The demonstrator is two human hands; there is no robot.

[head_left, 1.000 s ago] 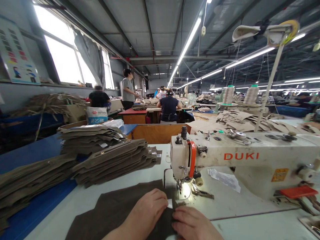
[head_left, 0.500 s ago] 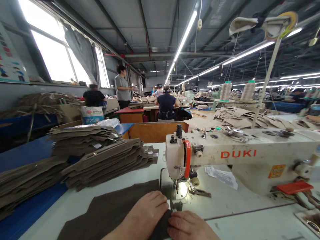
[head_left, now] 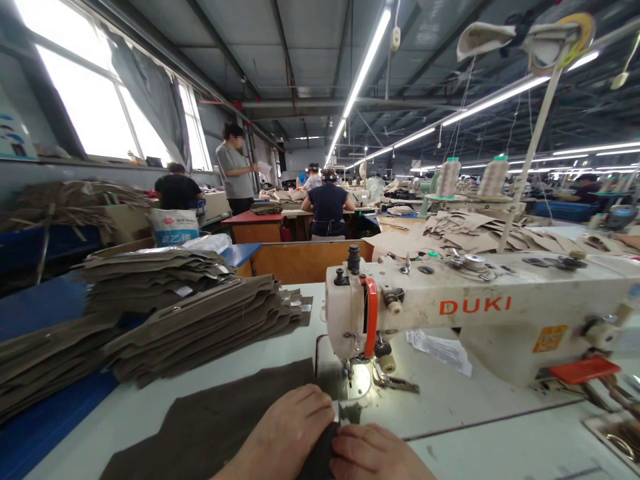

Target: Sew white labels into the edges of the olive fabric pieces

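Observation:
A dark brown-grey fabric piece [head_left: 215, 420] lies on the pale sewing table in front of the machine. My left hand [head_left: 293, 430] rests on the fabric, its fingers closed together on the right edge beside a small white label [head_left: 336, 411]. Just right of it, my right hand [head_left: 375, 453] has its fingers bent and pressed on the same edge. The hands nearly touch. Behind them is the lit needle area [head_left: 359, 380] of the white sewing machine [head_left: 420, 303]; the fabric edge lies in front of the needle, not under it.
Stacked dark fabric pieces [head_left: 200, 327] fill the table's left side. White paper strips [head_left: 440, 351] lie behind the needle, and a metal attachment [head_left: 397, 383] sits beside it. Thread cones [head_left: 449, 179] stand beyond. Several people work further back.
The view has shifted slightly. The fabric's right edge now looks folded or raised between my hands. The standing person in the background now holds up something white.

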